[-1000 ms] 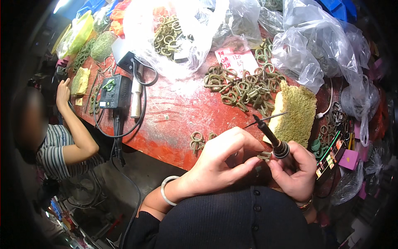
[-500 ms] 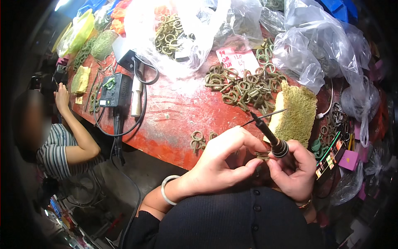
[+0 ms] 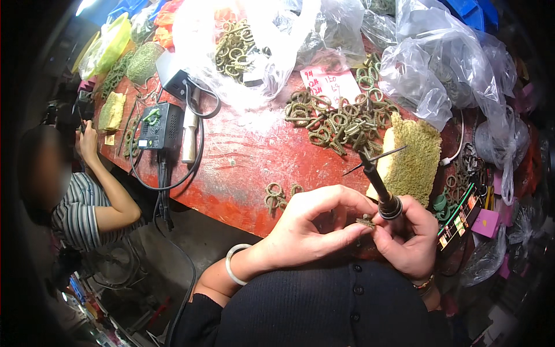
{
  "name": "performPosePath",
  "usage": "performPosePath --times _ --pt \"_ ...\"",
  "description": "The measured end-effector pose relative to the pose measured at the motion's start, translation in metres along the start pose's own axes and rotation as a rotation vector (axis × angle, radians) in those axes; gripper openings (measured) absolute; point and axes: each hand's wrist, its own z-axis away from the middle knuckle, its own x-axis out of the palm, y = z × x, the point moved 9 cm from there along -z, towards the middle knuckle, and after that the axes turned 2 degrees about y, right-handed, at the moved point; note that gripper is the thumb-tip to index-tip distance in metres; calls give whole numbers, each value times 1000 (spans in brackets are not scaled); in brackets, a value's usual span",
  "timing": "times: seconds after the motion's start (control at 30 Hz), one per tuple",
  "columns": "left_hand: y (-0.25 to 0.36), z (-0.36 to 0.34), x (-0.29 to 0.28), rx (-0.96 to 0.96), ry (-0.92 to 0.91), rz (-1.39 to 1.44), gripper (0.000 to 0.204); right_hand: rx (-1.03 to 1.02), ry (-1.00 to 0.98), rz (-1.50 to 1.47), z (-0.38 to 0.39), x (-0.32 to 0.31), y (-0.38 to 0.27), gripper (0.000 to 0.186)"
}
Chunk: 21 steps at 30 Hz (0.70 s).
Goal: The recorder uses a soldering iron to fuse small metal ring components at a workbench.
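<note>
Between the thumb and fingertips of my left hand (image 3: 309, 228) is a small brownish-green ring (image 3: 365, 221), tilted with its edge toward me. My right hand (image 3: 411, 240) grips a black soldering-iron-shaped pen tool (image 3: 377, 184), its shaft pointing away over the table. A thin dark pointed rod crosses by the pen's far end; how it is held is hidden. The right thumb and fingertips meet the left ones at the ring. Just beyond the right hand lies a rough yellow-green sponge-like block (image 3: 413, 156).
A heap of similar rings (image 3: 341, 124) lies on the red table (image 3: 243, 144) beside a paper note (image 3: 332, 87). Plastic bags (image 3: 457, 58) line the back. At left are a black control box (image 3: 162, 124) with cables and a co-worker in a striped shirt (image 3: 81, 202).
The pen tool's far end has shifted slightly right and stands more upright, and the thin rod moved with it. The ring has turned between my fingers. The co-worker's hand has moved slightly.
</note>
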Motion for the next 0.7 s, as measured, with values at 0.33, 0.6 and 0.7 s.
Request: performPosePath --times 0.33,0.6,0.7 --pt "0 -1 -3 107 -7 -119 23 -12 62 45 2 -9 -2 20" --pt "16 -3 1 180 -38 -270 21 -124 40 115 -1 -4 -18 20" --pt "17 -3 1 202 -36 -297 22 -158 47 163 -3 -4 -21 19"
